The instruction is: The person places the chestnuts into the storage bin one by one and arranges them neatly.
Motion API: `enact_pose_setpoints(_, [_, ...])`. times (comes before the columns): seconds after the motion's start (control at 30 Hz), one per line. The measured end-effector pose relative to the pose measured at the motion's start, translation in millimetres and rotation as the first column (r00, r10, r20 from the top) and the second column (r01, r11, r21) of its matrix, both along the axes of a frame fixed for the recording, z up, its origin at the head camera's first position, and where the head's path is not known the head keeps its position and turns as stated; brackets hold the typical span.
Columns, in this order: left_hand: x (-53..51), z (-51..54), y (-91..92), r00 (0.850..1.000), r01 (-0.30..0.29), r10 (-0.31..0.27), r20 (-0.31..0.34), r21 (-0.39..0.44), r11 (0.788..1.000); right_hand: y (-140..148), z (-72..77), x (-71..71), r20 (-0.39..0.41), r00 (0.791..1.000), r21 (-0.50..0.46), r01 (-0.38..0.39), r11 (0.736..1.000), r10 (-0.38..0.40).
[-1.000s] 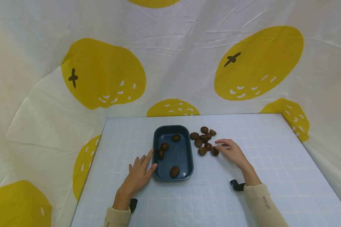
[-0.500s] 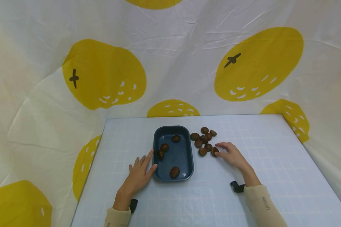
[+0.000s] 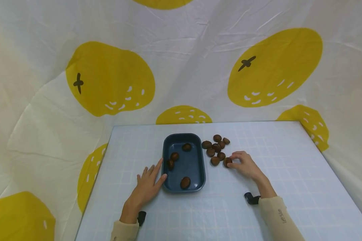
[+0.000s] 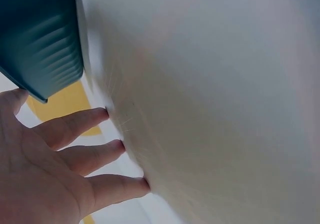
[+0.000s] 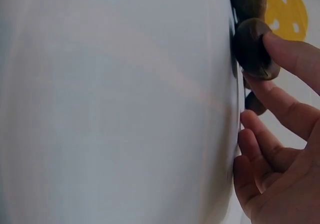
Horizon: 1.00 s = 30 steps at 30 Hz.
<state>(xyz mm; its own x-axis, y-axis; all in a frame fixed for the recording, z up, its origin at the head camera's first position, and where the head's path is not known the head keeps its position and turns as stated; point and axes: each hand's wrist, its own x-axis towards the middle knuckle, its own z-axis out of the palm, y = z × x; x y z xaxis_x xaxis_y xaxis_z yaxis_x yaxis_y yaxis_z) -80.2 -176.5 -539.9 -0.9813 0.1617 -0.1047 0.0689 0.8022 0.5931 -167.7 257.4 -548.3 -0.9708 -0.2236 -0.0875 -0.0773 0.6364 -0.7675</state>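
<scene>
Pinching the chestnut (image 3: 227, 162) on the counter (image 3: 223, 214) beside the pile (image 3: 216, 148), the right hand (image 3: 245, 165) does best with thumb and forefinger squarely opposed; the left hand (image 3: 147, 184), fingers spread, touches the dish (image 3: 194, 164) and can brace it.

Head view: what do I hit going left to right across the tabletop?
Left hand → dark blue tray → cluster of brown nuts → right hand. Left out the nut at the right fingertips: it overlaps.
</scene>
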Motion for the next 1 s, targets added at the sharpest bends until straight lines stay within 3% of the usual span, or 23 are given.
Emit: enact_pose_setpoints(1.0, [0.2, 2.4, 0.5, 1.000, -0.002, 0.002, 0.009, -0.001, 1.000, 0.7, 7.6, 8.0, 0.060, 0.996, -0.115, 0.065, 0.991, -0.058])
